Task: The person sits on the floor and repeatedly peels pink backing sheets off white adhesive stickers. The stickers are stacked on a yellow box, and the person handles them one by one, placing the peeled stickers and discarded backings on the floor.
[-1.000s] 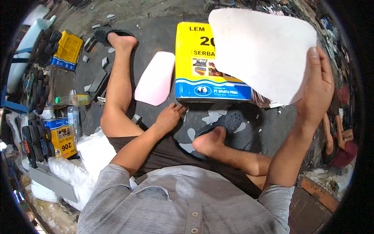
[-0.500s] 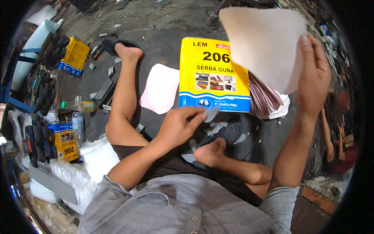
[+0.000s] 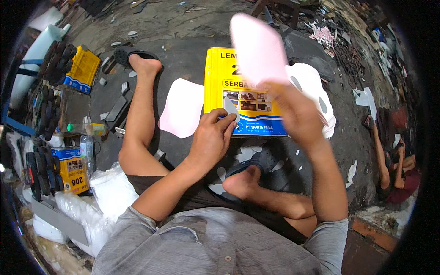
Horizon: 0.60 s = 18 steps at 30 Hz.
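Note:
Between the fingertips of my left hand [image 3: 213, 135] is a small grey teardrop-shaped piece [image 3: 231, 109], over the lower front of a yellow and blue tin [image 3: 215, 73]. My right hand [image 3: 295, 107], smeared by motion, grips the near end of a pink sheet [image 3: 259, 48], raised above the tin's upper right. Its fingers are partly hidden. Right of the tin lies a stack of white sheets [image 3: 311, 82] with grey oval patches on top. A second pink sheet [image 3: 182, 107] lies flat on the floor, left of the tin.
My feet, in dark clogs [image 3: 268, 160], flank the tin. More yellow tins [image 3: 82, 68], a plastic bottle [image 3: 87, 151] and white plastic bags [image 3: 112, 185] stand at the left. Scraps [image 3: 323, 36] litter the far floor. Another person [image 3: 398, 178] sits at the right edge.
My right hand has swung left and nearer; the sheet it holds now shows a pink face. My left hand has brought the grey piece up over the tin. The stack's top now shows grey patches.

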Tool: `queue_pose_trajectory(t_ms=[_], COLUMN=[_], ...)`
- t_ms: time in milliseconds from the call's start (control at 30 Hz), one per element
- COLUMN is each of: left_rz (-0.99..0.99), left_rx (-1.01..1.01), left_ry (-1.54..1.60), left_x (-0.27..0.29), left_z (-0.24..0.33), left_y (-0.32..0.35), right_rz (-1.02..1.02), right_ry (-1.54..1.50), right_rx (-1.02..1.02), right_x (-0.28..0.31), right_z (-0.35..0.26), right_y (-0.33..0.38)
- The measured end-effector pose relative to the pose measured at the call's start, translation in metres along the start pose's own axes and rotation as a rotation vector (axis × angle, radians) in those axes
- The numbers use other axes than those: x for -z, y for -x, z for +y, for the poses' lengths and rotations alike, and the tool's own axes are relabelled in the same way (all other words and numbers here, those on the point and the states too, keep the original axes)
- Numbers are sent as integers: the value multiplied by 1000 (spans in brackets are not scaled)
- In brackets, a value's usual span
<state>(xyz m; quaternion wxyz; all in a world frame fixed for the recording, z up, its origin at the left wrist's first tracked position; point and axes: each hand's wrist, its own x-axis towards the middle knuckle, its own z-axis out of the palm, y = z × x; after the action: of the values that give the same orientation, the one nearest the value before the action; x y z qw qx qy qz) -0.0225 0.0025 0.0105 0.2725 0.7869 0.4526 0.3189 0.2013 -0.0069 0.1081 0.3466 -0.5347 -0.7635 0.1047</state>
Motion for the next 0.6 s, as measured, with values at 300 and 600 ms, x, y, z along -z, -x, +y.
queue_pose_trajectory(t_ms=[300,600], left_rz=[110,173], left_rx=[-71,-105], left_ry=[-51,-55], left_x=[-5,-15], left_z=[0,0], left_y=[-1,-1], right_rz=[-158,-124], right_ry=[65,40], right_rx=[48,-93], right_x=[-52,-40], right_z=[14,14], right_y=[43,28])
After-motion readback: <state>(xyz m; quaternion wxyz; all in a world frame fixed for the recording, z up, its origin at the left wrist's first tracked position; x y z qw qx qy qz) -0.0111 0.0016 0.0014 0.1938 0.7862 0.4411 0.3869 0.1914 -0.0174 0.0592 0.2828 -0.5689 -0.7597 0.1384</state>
